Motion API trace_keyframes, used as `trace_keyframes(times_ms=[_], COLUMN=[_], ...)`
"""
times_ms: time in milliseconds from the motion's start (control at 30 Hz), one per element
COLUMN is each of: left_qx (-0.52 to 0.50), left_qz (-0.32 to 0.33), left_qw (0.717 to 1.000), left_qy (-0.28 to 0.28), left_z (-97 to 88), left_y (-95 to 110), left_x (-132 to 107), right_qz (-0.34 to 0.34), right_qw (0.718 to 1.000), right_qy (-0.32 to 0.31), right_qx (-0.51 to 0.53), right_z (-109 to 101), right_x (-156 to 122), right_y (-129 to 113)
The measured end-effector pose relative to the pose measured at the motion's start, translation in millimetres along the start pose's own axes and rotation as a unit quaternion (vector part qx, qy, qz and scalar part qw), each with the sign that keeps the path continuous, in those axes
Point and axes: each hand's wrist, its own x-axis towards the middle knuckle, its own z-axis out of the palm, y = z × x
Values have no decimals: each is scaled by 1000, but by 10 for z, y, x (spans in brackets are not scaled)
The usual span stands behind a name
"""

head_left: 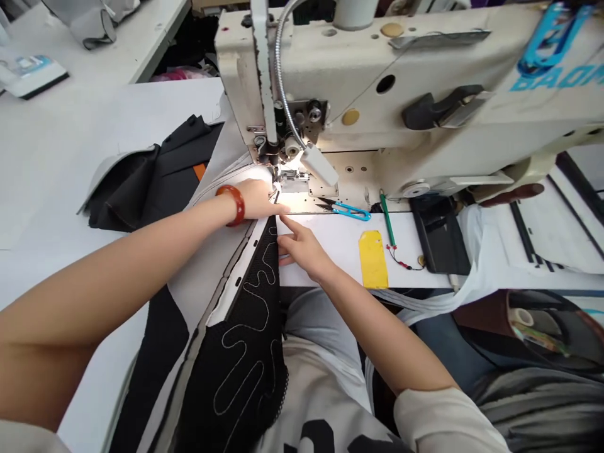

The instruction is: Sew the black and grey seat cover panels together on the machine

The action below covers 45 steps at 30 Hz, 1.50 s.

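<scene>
My left hand (257, 198), with a red-brown bracelet (237, 206) on its wrist, lies on the sewn piece close to the presser foot (278, 176). Its thumb stretches to the right; the other fingertips are partly hidden. Under it runs a white slotted strip (233, 277) along black mesh fabric (250, 321) with wavy pale stitching. At the right edge of this fabric is my right hand (304, 248), index finger extended close to the left thumb, the other fingers loosely bent against the edge. The fabric hangs over the table edge onto my lap.
The sewing machine (340, 82) stands ahead, its small lamp (319, 165) above the bed. Blue thread snips (346, 209), a green pen (387, 217), a yellow tag (374, 259) and a black phone (441, 236) lie right. An iron (33, 75) rests far left.
</scene>
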Motion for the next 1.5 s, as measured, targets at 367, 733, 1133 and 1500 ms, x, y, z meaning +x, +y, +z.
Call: trace_keyframes(times_ms=[367, 733, 1133, 1500], left_qx=[99, 3, -70, -82], left_qz=[-15, -37, -6, -34], left_qw=[994, 999, 997, 995], left_qy=[-48, 4, 31, 47], left_z=[-22, 231, 282, 246], left_y=[117, 74, 18, 98], left_x=[25, -137, -89, 54], right_qz=[37, -216, -243, -87], right_qw=[983, 795, 796, 978], right_qy=[-124, 243, 195, 133], right_qx=[126, -512, -519, -138], right_z=[235, -223, -207, -209], right_x=[85, 872, 1095, 624], right_y=[70, -292, -295, -218])
